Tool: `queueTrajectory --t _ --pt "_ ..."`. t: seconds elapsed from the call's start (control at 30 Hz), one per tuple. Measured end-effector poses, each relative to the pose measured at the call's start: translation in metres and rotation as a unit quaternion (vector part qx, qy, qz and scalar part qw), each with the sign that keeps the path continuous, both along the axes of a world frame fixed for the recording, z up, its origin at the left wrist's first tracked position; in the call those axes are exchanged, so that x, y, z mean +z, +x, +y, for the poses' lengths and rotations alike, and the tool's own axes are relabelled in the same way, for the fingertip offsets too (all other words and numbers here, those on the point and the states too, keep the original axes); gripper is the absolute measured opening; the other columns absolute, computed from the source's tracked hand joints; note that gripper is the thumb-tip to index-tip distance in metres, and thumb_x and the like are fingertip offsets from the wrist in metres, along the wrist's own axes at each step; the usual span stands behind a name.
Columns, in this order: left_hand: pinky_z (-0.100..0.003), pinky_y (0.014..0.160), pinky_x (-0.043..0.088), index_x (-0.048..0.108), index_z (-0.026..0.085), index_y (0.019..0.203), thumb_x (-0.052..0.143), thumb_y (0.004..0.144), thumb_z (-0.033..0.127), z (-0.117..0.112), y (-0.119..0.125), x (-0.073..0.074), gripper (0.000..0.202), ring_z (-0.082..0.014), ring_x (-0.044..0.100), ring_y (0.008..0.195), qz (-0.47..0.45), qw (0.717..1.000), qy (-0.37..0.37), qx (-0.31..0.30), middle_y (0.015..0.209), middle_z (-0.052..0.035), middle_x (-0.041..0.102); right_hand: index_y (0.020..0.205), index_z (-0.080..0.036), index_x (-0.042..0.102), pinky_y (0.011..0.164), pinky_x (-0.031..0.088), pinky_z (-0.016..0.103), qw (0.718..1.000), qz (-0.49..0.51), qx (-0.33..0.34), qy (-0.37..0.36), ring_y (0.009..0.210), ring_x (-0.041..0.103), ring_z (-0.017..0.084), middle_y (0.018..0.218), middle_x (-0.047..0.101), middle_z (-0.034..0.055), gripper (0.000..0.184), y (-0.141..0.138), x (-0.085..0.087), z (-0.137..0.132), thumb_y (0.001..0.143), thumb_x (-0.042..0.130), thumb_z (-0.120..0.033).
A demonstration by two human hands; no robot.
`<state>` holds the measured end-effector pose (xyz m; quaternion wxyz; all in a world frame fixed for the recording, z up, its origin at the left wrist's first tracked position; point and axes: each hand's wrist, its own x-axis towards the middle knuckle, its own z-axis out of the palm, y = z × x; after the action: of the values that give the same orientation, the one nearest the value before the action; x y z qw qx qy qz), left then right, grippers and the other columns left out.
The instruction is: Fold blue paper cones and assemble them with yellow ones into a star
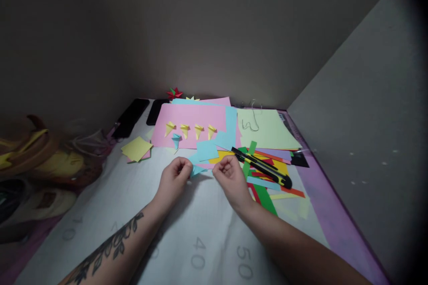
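Thumb and fingers of my left hand (176, 173) pinch a small folded piece of light blue paper (198, 170), its point sticking out to the right. My right hand (230, 178) is closed just right of that tip, fingers curled; whether anything sits in its pinch is hidden. Beyond the hands lie flat light blue paper squares (207, 150). On a pink sheet (200, 113) several folded yellow paper pieces (185, 131) stand in a row, and one folded blue piece (176, 140) lies in front of them.
A black and yellow utility knife (264, 169) rests on coloured paper strips (264, 196) at right. Pale green sheets (267, 129) carry a bent wire (250, 124). Yellow squares (137, 148) lie left, dark phones (132, 116) behind. A red paper star (174, 93) is at the back; a bag (47, 164) stands left.
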<state>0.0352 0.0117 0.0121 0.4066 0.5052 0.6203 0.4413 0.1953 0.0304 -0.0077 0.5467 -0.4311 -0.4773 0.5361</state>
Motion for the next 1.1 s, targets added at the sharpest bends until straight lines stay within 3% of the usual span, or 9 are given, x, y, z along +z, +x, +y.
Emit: queueTrajectory --t 0.17,0.33,0.6,0.73,0.87,1.1 --pt "-0.023 0.062 0.042 0.064 0.016 0.086 0.058 0.08 0.03 -0.005 0.004 -0.004 0.016 -0.0129 0.054 0.066 -0.004 0.996 -0.006 -0.088 0.072 0.0001 0.062 0.085 -0.022 0.045 0.058 0.044 0.024 0.996 -0.043 0.072 0.006 0.066 0.054 0.013 0.074 0.053 -0.002 0.017 -0.003 0.0 -0.007 0.074 0.059 -0.022" --pt "-0.024 0.063 0.044 0.06 0.017 0.103 0.064 0.075 0.028 -0.008 0.009 -0.009 0.03 -0.0134 0.057 0.069 -0.019 0.993 -0.009 -0.112 0.078 -0.0012 0.062 0.082 -0.022 0.046 0.055 0.042 0.023 0.995 -0.052 0.08 -0.009 0.061 0.051 0.011 0.07 0.05 -0.004 0.017 -0.004 -0.004 -0.008 0.07 0.058 -0.019" --pt "-0.021 0.056 0.04 0.056 0.016 0.099 0.059 0.078 0.025 -0.007 0.01 -0.01 0.024 -0.0103 0.05 0.06 -0.031 0.993 -0.019 -0.114 0.068 0.0035 0.054 0.079 -0.021 0.044 0.057 0.04 0.022 0.997 -0.039 0.054 -0.038 0.063 0.049 0.01 0.071 0.047 -0.0045 0.016 -0.002 -0.003 -0.003 0.07 0.056 -0.018" --pt "-0.022 0.059 0.04 0.055 0.016 0.096 0.055 0.081 0.028 -0.006 0.007 -0.009 0.02 -0.0106 0.05 0.063 -0.034 0.994 -0.011 -0.106 0.071 0.0021 0.055 0.086 -0.022 0.043 0.052 0.039 0.021 0.994 -0.048 0.093 -0.044 0.058 0.047 0.01 0.067 0.048 -0.0062 0.024 -0.002 -0.004 -0.005 0.067 0.055 -0.016" --pt "-0.021 0.056 0.036 0.057 0.015 0.076 0.056 0.08 0.032 -0.006 0.004 -0.006 0.018 -0.0105 0.046 0.059 -0.003 0.992 -0.024 -0.121 0.065 0.0024 0.052 0.093 -0.022 0.042 0.049 0.036 0.02 0.985 -0.082 0.15 -0.036 0.053 0.044 0.009 0.066 0.046 -0.0079 0.027 -0.004 -0.005 -0.009 0.069 0.053 -0.016" --pt "-0.022 0.06 0.036 0.058 0.015 0.072 0.052 0.082 0.034 -0.006 0.004 -0.001 0.023 -0.0118 0.045 0.063 0.013 0.987 -0.035 -0.159 0.065 0.0016 0.052 0.093 -0.022 0.043 0.053 0.037 0.021 0.985 -0.091 0.148 -0.013 0.058 0.046 0.01 0.068 0.047 -0.0057 0.019 -0.003 -0.003 -0.013 0.076 0.052 -0.02"
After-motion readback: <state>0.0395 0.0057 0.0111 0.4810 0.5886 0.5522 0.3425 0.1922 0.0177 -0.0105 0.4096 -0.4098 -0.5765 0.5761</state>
